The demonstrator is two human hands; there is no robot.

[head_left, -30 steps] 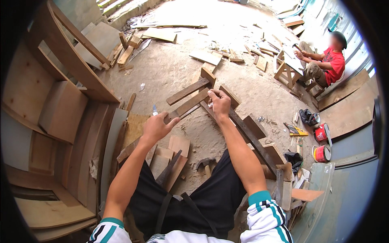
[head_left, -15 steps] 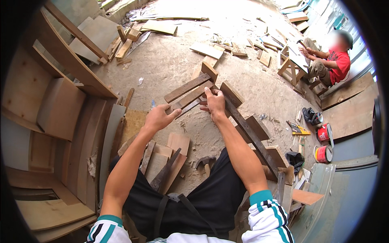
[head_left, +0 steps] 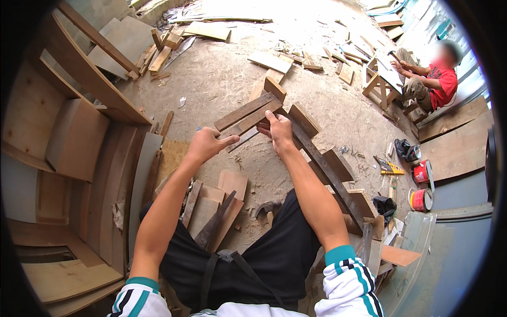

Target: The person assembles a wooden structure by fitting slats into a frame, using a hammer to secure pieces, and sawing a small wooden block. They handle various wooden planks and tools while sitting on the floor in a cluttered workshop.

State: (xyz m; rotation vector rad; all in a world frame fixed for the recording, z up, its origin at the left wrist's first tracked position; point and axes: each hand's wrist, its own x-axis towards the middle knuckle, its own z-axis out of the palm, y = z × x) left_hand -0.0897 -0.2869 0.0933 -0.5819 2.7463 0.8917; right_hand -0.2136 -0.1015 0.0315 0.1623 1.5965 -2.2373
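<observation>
My left hand (head_left: pixel 207 145) pinches the near left end of a brown wooden strip (head_left: pixel 252 120). My right hand (head_left: pixel 278 131) has its thumb on top near the strip's other end, the fingers curled beneath. Alongside it on the far side lies a second, similar wooden strip (head_left: pixel 244 112). The strips' right ends meet a long dark wooden beam (head_left: pixel 330 177), which slants toward my right knee with short boards standing along it. A thin pale piece (head_left: pixel 244 139) shows under the held strip. Between my legs lie a claw hammer (head_left: pixel 268 210) and a dark tapered blade (head_left: pixel 215 222) on offcuts.
A wooden cabinet frame (head_left: pixel 100 195) stands close on my left. At the right are red paint cans (head_left: pixel 421 200), a yellow-and-black tool (head_left: pixel 390 167) and a black bag (head_left: pixel 384 207). Scrap boards (head_left: pixel 270 62) litter the floor ahead. A person in red (head_left: pixel 442 84) sits working far right.
The held strip has shifted slightly away from me, narrowing the gap to the second strip. My left hand has moved up with it, while my right hand has moved only a little.
</observation>
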